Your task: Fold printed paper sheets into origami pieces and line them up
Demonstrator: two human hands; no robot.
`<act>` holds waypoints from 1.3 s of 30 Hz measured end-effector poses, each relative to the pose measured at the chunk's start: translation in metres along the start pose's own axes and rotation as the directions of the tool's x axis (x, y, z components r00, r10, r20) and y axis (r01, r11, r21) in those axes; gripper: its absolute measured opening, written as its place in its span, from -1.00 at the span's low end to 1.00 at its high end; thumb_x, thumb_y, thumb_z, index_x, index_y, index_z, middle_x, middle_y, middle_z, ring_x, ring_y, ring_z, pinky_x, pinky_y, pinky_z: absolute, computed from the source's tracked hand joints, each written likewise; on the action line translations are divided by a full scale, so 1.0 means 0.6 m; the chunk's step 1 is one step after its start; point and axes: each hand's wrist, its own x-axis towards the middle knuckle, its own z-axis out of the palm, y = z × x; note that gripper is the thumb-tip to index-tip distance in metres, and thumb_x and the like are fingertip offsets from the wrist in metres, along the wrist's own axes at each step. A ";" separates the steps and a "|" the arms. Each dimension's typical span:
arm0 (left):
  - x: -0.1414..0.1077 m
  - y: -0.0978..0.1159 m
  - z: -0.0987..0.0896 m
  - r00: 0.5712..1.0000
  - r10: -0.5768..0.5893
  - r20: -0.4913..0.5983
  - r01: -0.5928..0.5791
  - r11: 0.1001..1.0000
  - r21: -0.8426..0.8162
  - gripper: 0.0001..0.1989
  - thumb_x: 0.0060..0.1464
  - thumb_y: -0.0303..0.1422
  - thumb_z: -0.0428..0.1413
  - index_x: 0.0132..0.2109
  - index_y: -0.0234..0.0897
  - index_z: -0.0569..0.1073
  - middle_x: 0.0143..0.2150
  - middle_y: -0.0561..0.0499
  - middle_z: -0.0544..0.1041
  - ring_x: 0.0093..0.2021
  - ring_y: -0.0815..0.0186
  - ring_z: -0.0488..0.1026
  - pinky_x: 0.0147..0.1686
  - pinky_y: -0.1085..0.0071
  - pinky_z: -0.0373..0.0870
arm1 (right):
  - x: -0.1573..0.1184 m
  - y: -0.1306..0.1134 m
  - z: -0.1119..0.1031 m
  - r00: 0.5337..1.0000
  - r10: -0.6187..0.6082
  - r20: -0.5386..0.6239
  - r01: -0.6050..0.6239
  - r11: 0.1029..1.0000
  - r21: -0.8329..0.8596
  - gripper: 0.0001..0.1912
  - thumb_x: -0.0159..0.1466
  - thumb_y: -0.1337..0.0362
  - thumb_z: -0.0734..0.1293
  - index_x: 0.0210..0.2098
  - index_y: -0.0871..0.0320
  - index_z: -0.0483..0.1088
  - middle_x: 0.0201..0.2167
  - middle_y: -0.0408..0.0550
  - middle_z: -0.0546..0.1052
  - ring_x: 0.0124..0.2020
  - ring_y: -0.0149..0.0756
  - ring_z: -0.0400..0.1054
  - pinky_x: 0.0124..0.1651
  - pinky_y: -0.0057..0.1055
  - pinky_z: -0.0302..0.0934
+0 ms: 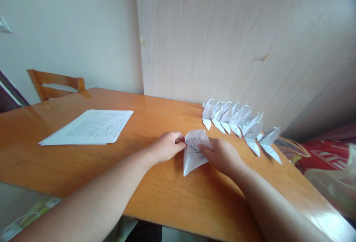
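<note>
A partly folded sheet of printed white paper is held between my hands over the wooden table, its narrow point facing me. My left hand pinches the paper's left edge between thumb and fingers. On the other side, my right hand grips the right edge, thumb on top and the other fingers hidden beneath. Several folded paper figures with upright pointed parts stand in rows to the right. A stack of flat printed sheets lies on the left part of the table.
The wooden table meets a pale panel at its back. A wooden chair stands beyond the far left edge. Red and clear plastic bags are beyond the right edge, and another clear bag shows below the left front edge.
</note>
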 end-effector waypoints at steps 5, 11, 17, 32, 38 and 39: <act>0.002 -0.002 0.000 0.999 0.030 -0.015 -0.029 0.994 0.102 -0.82 0.12 -0.38 0.05 -0.19 -0.26 0.53 -0.19 -0.03 0.63 -0.18 0.19 0.54 -0.22 0.36 0.41 | 0.002 0.002 0.004 1.000 0.015 0.004 -0.015 1.000 0.023 -0.70 0.32 0.07 0.24 -0.34 0.11 0.49 -0.41 0.01 0.59 -0.40 -0.20 0.45 -0.40 -0.39 0.05; 0.003 -0.002 0.000 0.999 0.035 -0.016 -0.035 0.998 0.050 -0.76 0.17 -0.37 -0.01 -0.14 -0.24 0.55 -0.13 -0.01 0.64 -0.10 0.19 0.55 -0.12 0.35 0.43 | 0.002 0.004 0.003 1.000 -0.004 0.003 0.003 1.000 0.031 -0.70 0.32 0.07 0.24 -0.38 0.12 0.47 -0.42 0.00 0.59 -0.43 -0.23 0.42 -0.42 -0.39 0.03; 0.008 -0.010 0.005 0.998 0.056 0.022 -0.057 0.998 0.038 -0.76 0.19 -0.25 0.06 -0.16 -0.25 0.56 -0.12 -0.04 0.65 -0.09 0.16 0.55 -0.10 0.33 0.43 | 0.002 0.004 0.002 1.000 -0.018 0.009 0.018 0.999 0.028 -0.68 0.33 0.07 0.25 -0.42 0.12 0.45 -0.46 -0.03 0.56 -0.46 -0.27 0.39 -0.43 -0.41 -0.01; 0.005 -0.004 0.015 0.997 -0.005 -0.071 0.023 0.964 0.265 -0.83 0.07 -0.25 0.18 -0.20 -0.18 0.55 -0.26 0.03 0.62 -0.27 0.26 0.52 -0.35 0.44 0.35 | 0.000 0.004 0.003 0.999 -0.029 0.016 0.028 0.998 0.050 -0.72 0.31 0.09 0.26 -0.43 0.11 0.41 -0.45 -0.06 0.56 -0.48 -0.29 0.36 -0.44 -0.43 0.00; -0.002 0.013 0.012 0.998 -0.004 -0.070 0.028 0.940 0.339 -0.86 0.04 -0.27 0.17 -0.22 -0.15 0.55 -0.27 0.05 0.61 -0.28 0.25 0.50 -0.34 0.42 0.32 | 0.000 0.012 0.007 0.999 -0.040 0.003 0.039 0.986 0.159 -0.77 0.27 0.10 0.28 -0.40 0.09 0.43 -0.45 -0.09 0.57 -0.45 -0.26 0.41 -0.45 -0.44 0.05; -0.003 0.014 0.011 0.998 -0.003 -0.068 0.027 0.936 0.350 -0.86 0.05 -0.28 0.17 -0.22 -0.15 0.55 -0.27 0.05 0.61 -0.28 0.25 0.50 -0.33 0.41 0.32 | 0.001 0.011 0.006 0.999 -0.035 -0.030 0.040 0.984 0.172 -0.78 0.26 0.10 0.30 -0.40 0.09 0.43 -0.47 -0.11 0.56 -0.46 -0.27 0.40 -0.45 -0.44 0.06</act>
